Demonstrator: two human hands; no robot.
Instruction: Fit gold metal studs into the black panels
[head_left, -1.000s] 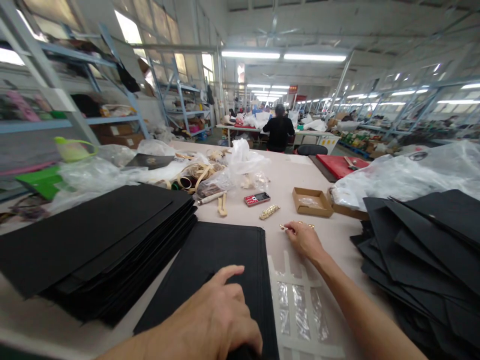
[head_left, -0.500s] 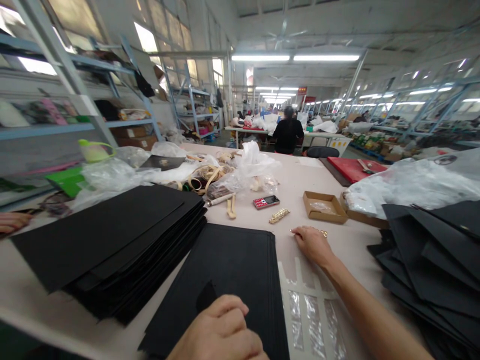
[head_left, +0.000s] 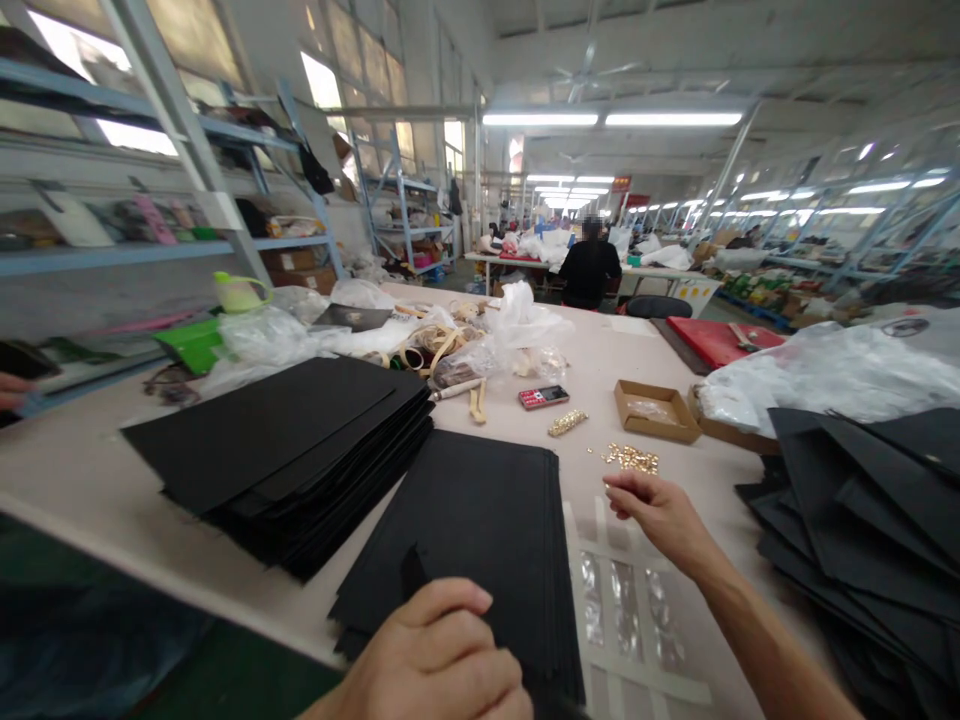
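A flat black sheet stack (head_left: pixel 480 520) lies on the table in front of me. My left hand (head_left: pixel 435 655) rests on its near edge with the fingers curled, pressing a small lifted black flap. My right hand (head_left: pixel 660 515) hovers just right of the stack, fingers pinched together; whether a small piece is between them is too small to tell. Beyond that hand, a little heap of small gold metal pieces (head_left: pixel 634 458) sits on the table. A gold strip (head_left: pixel 568 422) lies farther back.
A taller pile of black sheets (head_left: pixel 285 440) lies to the left and another (head_left: pixel 870 510) to the right. A red phone (head_left: pixel 543 396), an open cardboard box (head_left: pixel 656 411), plastic bags (head_left: pixel 825 370) and ribbon clutter sit behind. A person in black sits far back.
My right hand has drawn back from the gold pieces toward me. My left hand has curled its fingers on the sheet edge. The view has swung to the left.
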